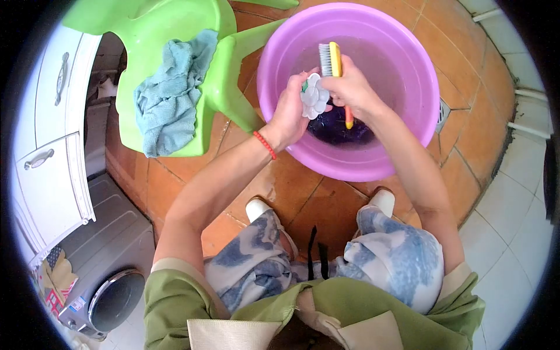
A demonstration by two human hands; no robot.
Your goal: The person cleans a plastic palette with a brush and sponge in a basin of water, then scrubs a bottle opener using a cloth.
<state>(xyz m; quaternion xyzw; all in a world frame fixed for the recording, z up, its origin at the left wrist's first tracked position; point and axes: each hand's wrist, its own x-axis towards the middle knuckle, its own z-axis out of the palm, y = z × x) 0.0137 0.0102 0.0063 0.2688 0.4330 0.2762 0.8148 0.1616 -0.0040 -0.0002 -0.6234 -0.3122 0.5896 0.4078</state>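
Over the purple basin [429,87], my left hand [287,111], with a red bead bracelet at the wrist, holds a pale flower-shaped item [315,96] that has a bit of green at its edge. My right hand [354,87] grips a yellow brush [335,58] with pale bristles facing left; its orange and yellow handle end shows below the hand. The right fingers are close beside the flower-shaped item. Beneath both hands, a dark purple cloth [341,129] lies in the cloudy water of the basin.
A green plastic chair [129,64] at the upper left bears a crumpled blue-green towel [169,96]. White cabinets [52,111] and a grey washing machine [111,233] stand at the left. A floor drain [443,114] is right of the basin. White pipes [529,129] run along the tiled wall.
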